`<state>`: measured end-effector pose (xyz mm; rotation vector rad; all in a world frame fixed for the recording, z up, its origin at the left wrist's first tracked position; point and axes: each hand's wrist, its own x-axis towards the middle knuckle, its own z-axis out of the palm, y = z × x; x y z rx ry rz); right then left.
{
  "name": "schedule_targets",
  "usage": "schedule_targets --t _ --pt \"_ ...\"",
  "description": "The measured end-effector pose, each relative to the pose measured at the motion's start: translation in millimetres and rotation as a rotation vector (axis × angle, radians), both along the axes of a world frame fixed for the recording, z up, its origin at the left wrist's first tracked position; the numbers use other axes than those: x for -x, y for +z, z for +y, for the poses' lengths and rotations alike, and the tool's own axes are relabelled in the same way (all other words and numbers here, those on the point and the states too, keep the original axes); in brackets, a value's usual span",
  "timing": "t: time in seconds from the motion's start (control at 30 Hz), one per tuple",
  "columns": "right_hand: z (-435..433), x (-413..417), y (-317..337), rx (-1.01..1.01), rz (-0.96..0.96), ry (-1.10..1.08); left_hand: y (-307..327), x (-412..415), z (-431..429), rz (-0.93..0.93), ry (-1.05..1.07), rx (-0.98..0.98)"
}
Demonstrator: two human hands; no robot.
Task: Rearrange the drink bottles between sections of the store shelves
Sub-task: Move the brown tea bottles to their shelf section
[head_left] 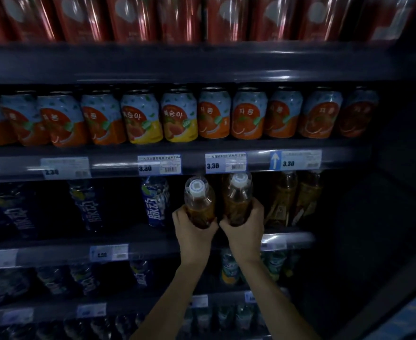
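Note:
Two amber tea bottles with white caps stand side by side at the front of the third shelf (288, 238). My left hand (193, 228) grips the lower body of the left amber bottle (198, 200). My right hand (245, 224) is wrapped around the right amber bottle (237, 195). Both bottles tilt slightly toward me, caps just under the price rail. Two more amber bottles (295, 197) stand to the right on the same shelf. A blue-labelled bottle (156, 200) stands just left of my left hand.
Dark blue bottles (89, 207) fill the shelf's left part. Fruit drink cans (177, 116) line the shelf above, red cans (128, 18) the top one. Price tags (225, 163) sit on the rail. Lower shelves hold green and blue bottles (229, 268). A dark cabinet wall (374, 217) closes the right side.

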<state>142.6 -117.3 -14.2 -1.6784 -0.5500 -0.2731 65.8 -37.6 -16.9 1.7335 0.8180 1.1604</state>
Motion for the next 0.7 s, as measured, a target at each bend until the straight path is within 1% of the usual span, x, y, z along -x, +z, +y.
schedule_targets --t 0.2,0.53,0.7 --pt "3.3 -9.4 -7.3 0.004 0.004 -0.002 -1.7 -7.2 4.8 0.055 0.049 0.03" --pt "10.3 -20.4 -7.6 0.074 0.023 0.034 2.2 -14.9 12.3 0.121 0.019 0.014" --pt "10.1 -20.1 -8.9 0.083 0.024 0.027 2.3 -14.9 10.0 0.11 0.019 0.023"
